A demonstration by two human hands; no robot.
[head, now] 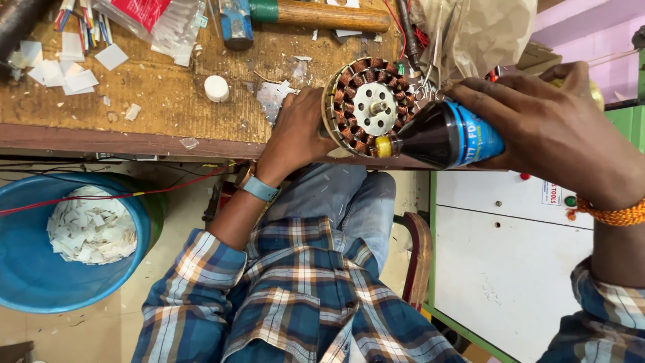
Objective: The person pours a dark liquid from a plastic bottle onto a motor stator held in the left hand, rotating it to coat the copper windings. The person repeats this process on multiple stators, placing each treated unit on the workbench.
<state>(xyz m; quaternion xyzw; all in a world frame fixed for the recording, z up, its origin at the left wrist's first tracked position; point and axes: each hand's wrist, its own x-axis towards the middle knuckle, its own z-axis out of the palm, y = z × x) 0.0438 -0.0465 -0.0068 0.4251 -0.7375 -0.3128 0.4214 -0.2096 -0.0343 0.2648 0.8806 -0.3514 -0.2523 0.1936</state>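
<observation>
My left hand (pixel 295 131) grips the left edge of a round motor stator (pixel 366 104) with copper windings and a silver hub, holding it on its side at the front edge of the wooden workbench (pixel 161 107). A dark bottle (pixel 443 138) with a blue label lies sideways in my right hand (pixel 551 128). Its yellow nozzle (pixel 383 146) touches the lower rim of the stator's windings. A blue strap circles my left wrist and an orange thread my right.
White paper scraps (pixel 64 70) and a white cap (pixel 216 88) lie on the bench, with a wooden-handled tool (pixel 329 15) and crumpled brown paper (pixel 484 33) at the back. Below stand a blue bin (pixel 27 269) of paper scraps and a white-and-green cabinet (pixel 510 255).
</observation>
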